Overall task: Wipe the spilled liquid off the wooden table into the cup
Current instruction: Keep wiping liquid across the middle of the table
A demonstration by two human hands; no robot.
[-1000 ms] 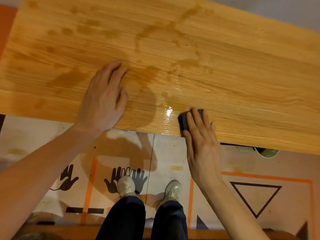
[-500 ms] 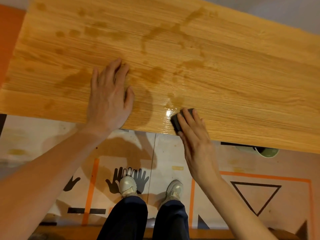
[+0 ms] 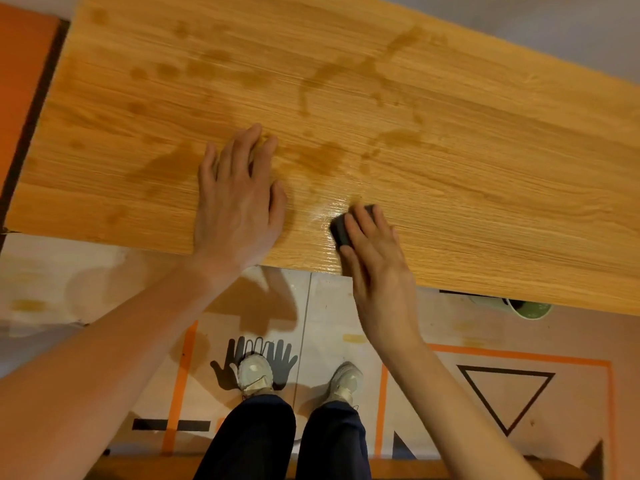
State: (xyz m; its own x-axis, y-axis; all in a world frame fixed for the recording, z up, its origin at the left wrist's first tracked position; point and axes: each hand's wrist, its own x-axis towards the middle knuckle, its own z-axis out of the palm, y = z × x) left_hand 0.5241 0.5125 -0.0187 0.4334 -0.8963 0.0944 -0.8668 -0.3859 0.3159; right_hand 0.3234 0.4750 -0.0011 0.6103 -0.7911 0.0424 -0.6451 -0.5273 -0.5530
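The wooden table [image 3: 485, 174] carries brown spilled liquid [image 3: 322, 157] in patches and streaks across its left and middle, with a glossy wet spot near the front edge. My right hand [image 3: 374, 258] presses a dark sponge [image 3: 341, 228] flat on the wood beside that wet spot, fingers over it. My left hand [image 3: 239, 206] lies flat on the table, fingers spread, holding nothing. A green cup [image 3: 530, 308] peeks out below the table's front edge at the right, mostly hidden.
Below the table edge I see my two white shoes [image 3: 256, 374] and dark trousers on a floor mat with orange lines, black hand prints and a black triangle [image 3: 505, 396]. An orange surface [image 3: 20, 81] borders the table's left end.
My right hand has slid the sponge a little to the left along the front edge, toward the wet spot. My left hand stays flat on the table.
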